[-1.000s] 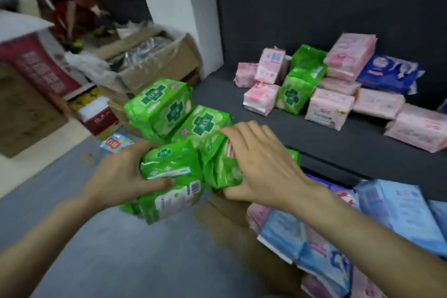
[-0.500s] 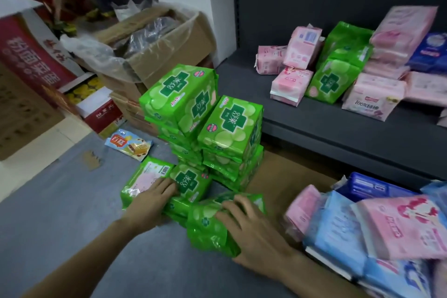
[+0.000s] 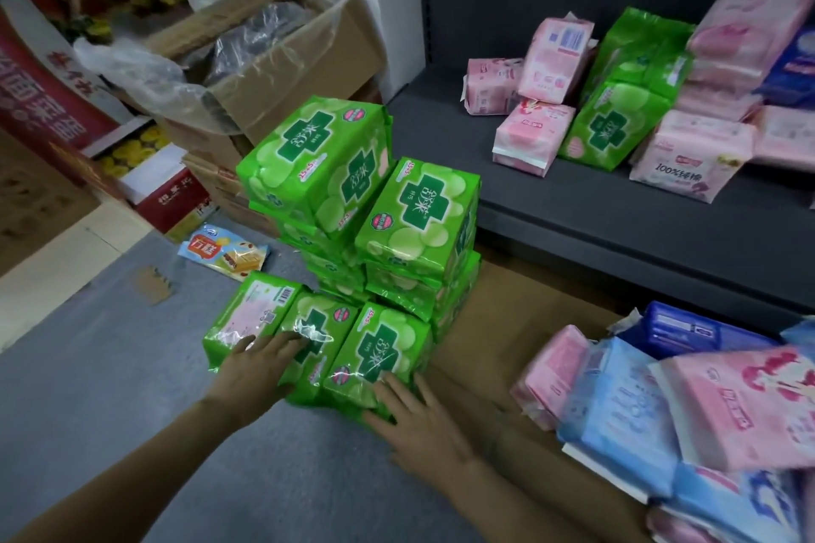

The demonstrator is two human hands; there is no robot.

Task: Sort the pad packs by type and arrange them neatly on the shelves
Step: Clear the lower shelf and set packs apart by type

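Green pad packs are stacked in a pile [image 3: 348, 207] on the grey floor, with three more green packs in a front row. My left hand [image 3: 256, 370] rests flat on the left front packs [image 3: 251, 313], fingers straight. My right hand [image 3: 419, 419] lies with straight fingers against the near side of the right front pack [image 3: 379, 353]. On the dark shelf [image 3: 573, 212] lie pink packs [image 3: 533, 132], a green pack [image 3: 617, 119] and a dark blue one [image 3: 794, 71]. At the lower right sits a heap of blue and pink packs [image 3: 661, 410].
An open cardboard box [image 3: 273, 71] lined with plastic stands behind the green pile. Red cartons [image 3: 53, 101] are at the left. A snack wrapper [image 3: 225, 251] lies on the floor. Flattened cardboard [image 3: 507, 322] covers the floor under the shelf.
The pack under my right hand now stands in the front row beside the other two. Both hands have slid back toward me and flattened against the packs. The view moved closer.
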